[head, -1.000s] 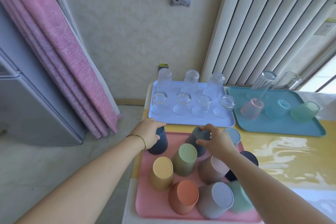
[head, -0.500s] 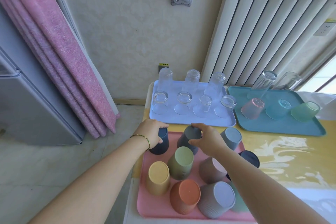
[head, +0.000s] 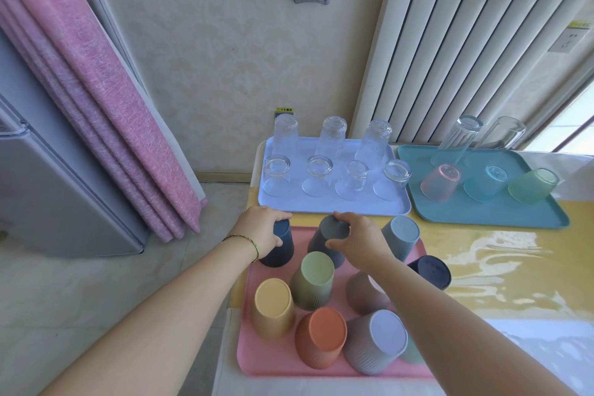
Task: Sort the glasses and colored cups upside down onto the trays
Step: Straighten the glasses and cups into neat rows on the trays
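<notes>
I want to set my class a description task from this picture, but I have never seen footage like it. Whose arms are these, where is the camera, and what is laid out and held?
No machine here: a person wears a camera on the head, looking forward and down, so the two bare arms are the wearer's own. The left hand grips a dark navy cup; the right hand grips a dark grey cup. Both cups stand upside down on the pink tray nearest the camera, among other upturned coloured cups, such as the yellow cup and orange cup. Behind it, a pale blue tray holds inverted clear glasses. To the right, a teal tray holds tinted tumblers and two tall glasses. All rest on a table with a glossy yellow cover.
</notes>
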